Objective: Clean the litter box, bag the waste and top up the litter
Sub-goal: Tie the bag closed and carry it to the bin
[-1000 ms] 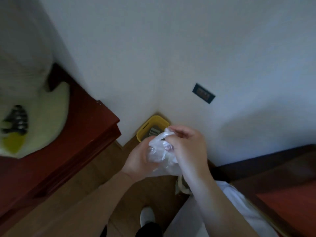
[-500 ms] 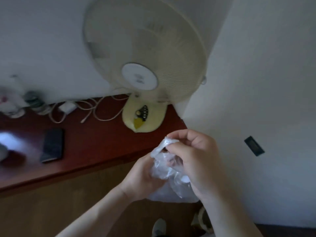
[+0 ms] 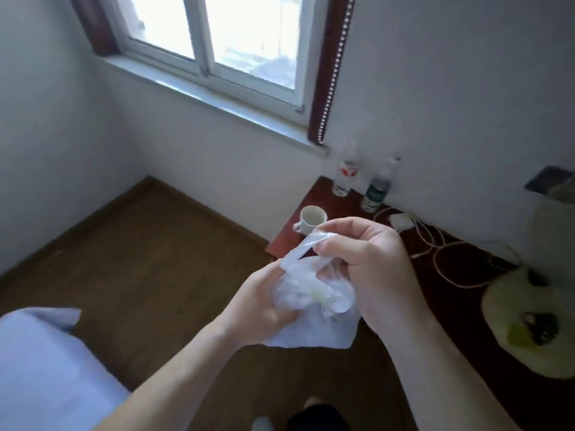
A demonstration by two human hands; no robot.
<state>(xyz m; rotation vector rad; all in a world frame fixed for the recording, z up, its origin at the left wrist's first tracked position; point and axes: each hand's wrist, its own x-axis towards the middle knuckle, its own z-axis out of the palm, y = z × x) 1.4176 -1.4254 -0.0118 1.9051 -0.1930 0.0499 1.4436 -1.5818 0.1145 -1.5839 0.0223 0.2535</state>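
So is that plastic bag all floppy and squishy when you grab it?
Probably floppy: the clear plastic bag crumples and sags between the left hand and right hand. It is likely light, since the right hand's pinch alone lifts its twisted top strip. It may be a bit slippery, as the film looks smooth and shiny.

No readable text. Red-and-white label on the left bottle (image 3: 344, 179) and dark green label on the right bottle (image 3: 377, 191), both too blurred. No print showing on the plastic bag (image 3: 314, 295).
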